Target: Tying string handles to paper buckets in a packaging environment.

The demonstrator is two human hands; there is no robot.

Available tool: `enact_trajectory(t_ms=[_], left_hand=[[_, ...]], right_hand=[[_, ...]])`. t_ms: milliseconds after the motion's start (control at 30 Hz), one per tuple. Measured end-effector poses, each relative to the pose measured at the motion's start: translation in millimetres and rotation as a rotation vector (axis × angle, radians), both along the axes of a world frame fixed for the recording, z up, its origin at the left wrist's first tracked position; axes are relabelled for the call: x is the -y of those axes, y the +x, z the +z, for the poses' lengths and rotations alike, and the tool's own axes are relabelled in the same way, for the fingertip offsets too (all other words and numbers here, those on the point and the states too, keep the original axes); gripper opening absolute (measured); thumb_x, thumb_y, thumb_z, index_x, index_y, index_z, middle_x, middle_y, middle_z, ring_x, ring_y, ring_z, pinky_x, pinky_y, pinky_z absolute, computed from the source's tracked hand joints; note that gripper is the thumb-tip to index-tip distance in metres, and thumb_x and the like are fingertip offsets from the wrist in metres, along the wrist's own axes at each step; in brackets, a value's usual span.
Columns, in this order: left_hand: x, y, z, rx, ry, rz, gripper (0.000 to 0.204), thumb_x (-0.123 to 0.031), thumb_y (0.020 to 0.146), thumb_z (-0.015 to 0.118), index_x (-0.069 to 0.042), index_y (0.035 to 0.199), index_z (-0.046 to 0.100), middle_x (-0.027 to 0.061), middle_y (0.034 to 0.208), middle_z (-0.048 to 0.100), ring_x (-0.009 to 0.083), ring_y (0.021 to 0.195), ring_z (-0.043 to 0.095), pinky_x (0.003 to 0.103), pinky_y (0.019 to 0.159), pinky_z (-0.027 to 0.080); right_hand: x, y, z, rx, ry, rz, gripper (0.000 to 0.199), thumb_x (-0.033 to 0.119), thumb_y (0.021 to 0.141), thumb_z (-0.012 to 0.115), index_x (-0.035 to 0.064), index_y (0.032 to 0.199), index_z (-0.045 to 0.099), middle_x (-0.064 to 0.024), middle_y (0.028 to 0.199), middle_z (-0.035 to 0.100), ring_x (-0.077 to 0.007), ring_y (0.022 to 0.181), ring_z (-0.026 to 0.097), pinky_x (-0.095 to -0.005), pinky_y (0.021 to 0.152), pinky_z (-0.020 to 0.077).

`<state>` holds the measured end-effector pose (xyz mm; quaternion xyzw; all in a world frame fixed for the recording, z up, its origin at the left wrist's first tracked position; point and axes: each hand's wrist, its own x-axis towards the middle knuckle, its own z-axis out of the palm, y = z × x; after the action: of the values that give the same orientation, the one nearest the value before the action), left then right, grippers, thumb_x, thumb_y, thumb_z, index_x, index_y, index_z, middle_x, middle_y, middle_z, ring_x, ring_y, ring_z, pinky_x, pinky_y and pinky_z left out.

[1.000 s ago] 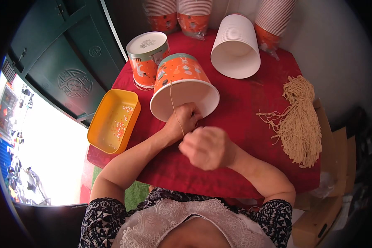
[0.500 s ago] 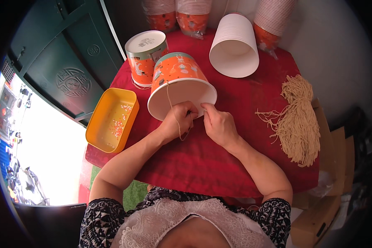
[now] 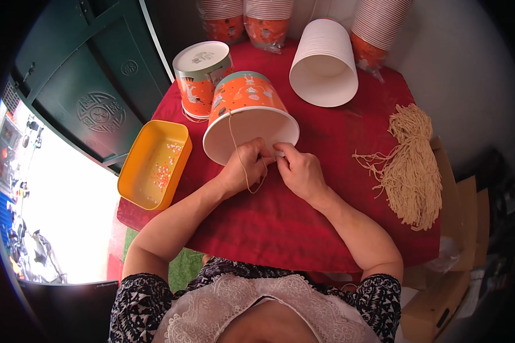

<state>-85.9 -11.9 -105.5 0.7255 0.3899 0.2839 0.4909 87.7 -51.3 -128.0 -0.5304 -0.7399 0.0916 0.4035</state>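
Note:
An orange paper bucket (image 3: 247,94) with a green band lies tilted on its side, its white mouth toward me. A thin beige string (image 3: 234,137) hangs from the left of its rim and loops down under my left hand (image 3: 241,167). That hand is closed at the near part of the rim, with the string running up to its fingers. My right hand (image 3: 302,174) pinches the rim just beside it, thumb and fingertips pressed together. The fingertips of both hands nearly meet; exactly how the string's end lies between them is hidden.
A yellow tub (image 3: 169,199) with small red and white pieces (image 3: 165,171) stands at the left. Behind are an upturned orange bucket (image 3: 194,94), a white bucket stack (image 3: 326,63) and wrapped stacks. A bundle of beige strings (image 3: 415,171) lies right on the red tablecloth (image 3: 337,223).
My right fingertips have shifted slightly left along the rim, toward my left fingers. The string's loop hangs a little wider. The bucket has stayed nearly in place.

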Motion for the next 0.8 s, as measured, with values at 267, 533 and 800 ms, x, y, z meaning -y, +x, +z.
enact_trajectory(t_ms=[267,533,800], left_hand=[[-2,1,-1,-0.014,-0.006,0.0,0.011,-0.001,0.092,0.063,-0.001,0.087,0.053,0.0051,0.064,0.059,0.01,0.05,0.056,0.025,0.042,0.043],[-1,5,8,-0.066,0.068,-0.03,0.012,-0.004,0.092,0.063,-0.001,0.087,0.053,0.0056,0.061,0.058,0.0119,0.047,0.055,0.026,0.041,0.042],[-6,-6,3,0.018,-0.115,-0.077,0.009,-0.002,0.093,0.06,-0.001,0.088,0.052,0.0058,0.063,0.059,0.0114,0.05,0.057,0.025,0.041,0.042]], right_hand=[[-2,1,0,-0.031,-0.049,0.009,0.009,0.006,0.088,0.063,0.0042,0.097,0.061,-0.0182,0.07,0.065,-0.0342,0.063,0.067,-0.0422,0.054,0.051],[-5,2,-4,-0.086,-0.045,0.003,0.004,0.008,0.092,0.057,0.0041,0.093,0.059,-0.0155,0.063,0.064,-0.0319,0.059,0.066,-0.0423,0.053,0.0508],[-3,2,0,-0.194,-0.098,0.06,0.018,0.002,0.093,0.052,0.0022,0.108,0.062,-0.0112,0.06,0.063,-0.0209,0.054,0.066,-0.0339,0.051,0.0506]])
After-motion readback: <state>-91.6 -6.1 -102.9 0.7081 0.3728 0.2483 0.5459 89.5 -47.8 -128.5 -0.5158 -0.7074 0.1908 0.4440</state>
